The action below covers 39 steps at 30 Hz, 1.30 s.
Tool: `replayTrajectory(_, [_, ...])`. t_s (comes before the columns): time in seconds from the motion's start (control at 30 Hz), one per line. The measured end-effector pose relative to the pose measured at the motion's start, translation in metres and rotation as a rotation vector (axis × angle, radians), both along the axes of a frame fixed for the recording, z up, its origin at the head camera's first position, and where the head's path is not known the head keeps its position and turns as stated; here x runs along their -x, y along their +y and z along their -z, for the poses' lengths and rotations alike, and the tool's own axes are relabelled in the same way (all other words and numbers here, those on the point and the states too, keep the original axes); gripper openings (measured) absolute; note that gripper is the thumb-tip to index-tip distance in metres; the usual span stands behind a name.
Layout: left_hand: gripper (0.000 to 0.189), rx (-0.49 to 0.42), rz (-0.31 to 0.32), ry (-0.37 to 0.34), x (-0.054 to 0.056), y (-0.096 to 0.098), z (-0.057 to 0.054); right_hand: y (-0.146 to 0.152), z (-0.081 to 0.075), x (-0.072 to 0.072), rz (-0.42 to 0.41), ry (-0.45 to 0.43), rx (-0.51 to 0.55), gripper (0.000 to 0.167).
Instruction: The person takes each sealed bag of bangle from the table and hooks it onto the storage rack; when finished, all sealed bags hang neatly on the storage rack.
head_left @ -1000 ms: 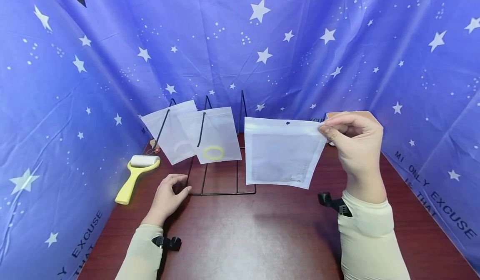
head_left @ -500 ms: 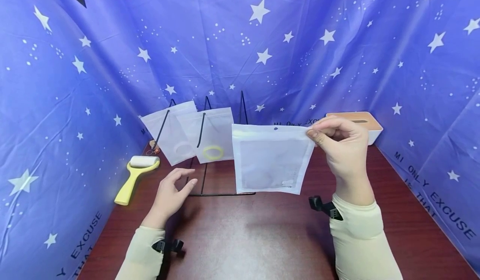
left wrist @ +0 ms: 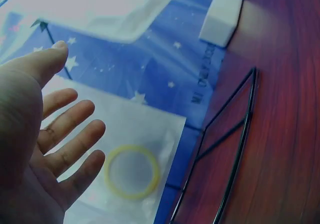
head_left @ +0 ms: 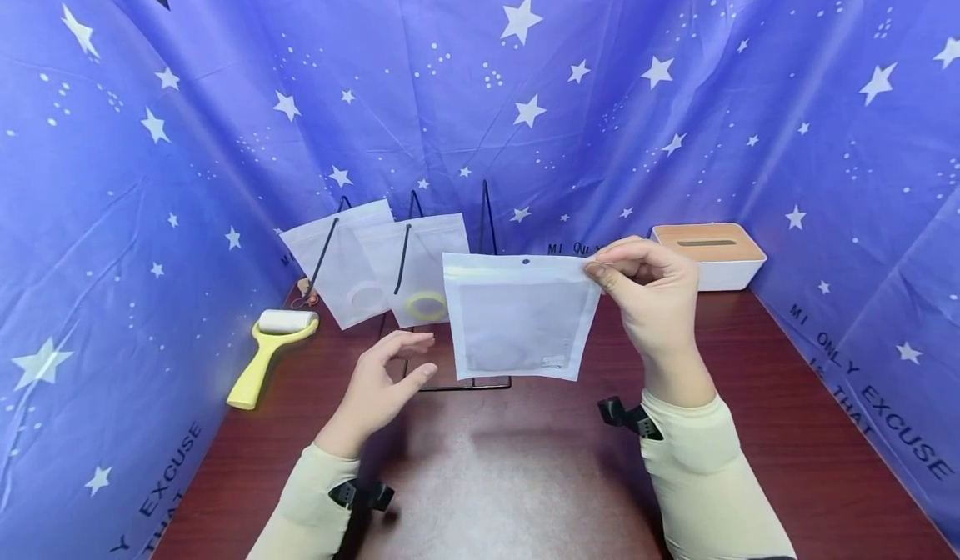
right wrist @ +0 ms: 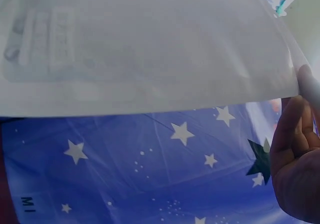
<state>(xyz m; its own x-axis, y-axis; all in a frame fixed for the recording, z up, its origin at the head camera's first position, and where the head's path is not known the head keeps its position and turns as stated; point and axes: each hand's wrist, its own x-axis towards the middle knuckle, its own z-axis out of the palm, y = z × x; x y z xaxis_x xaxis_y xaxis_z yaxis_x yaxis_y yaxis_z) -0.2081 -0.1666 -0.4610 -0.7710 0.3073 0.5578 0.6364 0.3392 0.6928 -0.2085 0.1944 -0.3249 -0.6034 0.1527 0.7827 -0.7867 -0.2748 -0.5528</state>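
Note:
My right hand (head_left: pixel 656 297) pinches the top right corner of a translucent white zip bag (head_left: pixel 521 318), which hangs in front of the black wire rack (head_left: pixel 487 218). A small hole shows in the bag's top strip, and a pale label sits low inside it. Just left of the bag, my left hand (head_left: pixel 382 385) is raised with fingers apart, holding nothing. Two similar bags hang on the rack's hooks: one bag (head_left: pixel 330 252) at the left, and another bag (head_left: pixel 435 252) with a yellow ring (left wrist: pixel 132 171) inside. The rack's right hook is partly hidden behind the held bag.
A yellow-handled lint roller (head_left: pixel 270 347) lies at the left of the dark red table (head_left: pixel 495 493). A white box with a wooden lid (head_left: pixel 708 256) stands at the back right. Starry blue curtains (head_left: pixel 420 68) enclose the table on three sides.
My right hand has carried the zip bag leftward toward the rack. The left hand has left the rack's front left corner and moved right, closer to the bag.

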Motion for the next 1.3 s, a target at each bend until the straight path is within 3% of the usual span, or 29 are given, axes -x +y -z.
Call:
replayTrajectory(0.2, [0.046,-0.038,0.041,-0.05,0.0,0.014,0.002,-0.011,0.006,0.003,0.006,-0.01,-0.003,0.013])
replayTrajectory(0.33, [0.035,-0.096,0.05,-0.064,-0.001,0.022,0.005,-0.017,0.011,0.005,0.017,-0.023,-0.031,0.013])
replayTrajectory(0.57, [0.009,-0.154,0.025,-0.081,-0.003,0.025,0.009,-0.025,0.016,0.006,-0.001,-0.042,-0.058,0.015])
replayTrajectory(0.87, [0.008,-0.213,0.005,-0.125,-0.003,0.02,0.011,-0.03,0.017,0.006,-0.004,-0.074,-0.113,0.014])
replayTrajectory(1.17, [0.004,-0.247,-0.024,-0.136,-0.011,0.023,-0.003,-0.035,0.021,0.01,-0.006,-0.096,-0.157,0.012])
replayTrajectory(1.3, [0.003,-0.247,-0.032,-0.132,-0.01,0.022,-0.002,-0.036,0.023,0.012,0.003,-0.108,-0.18,0.011])
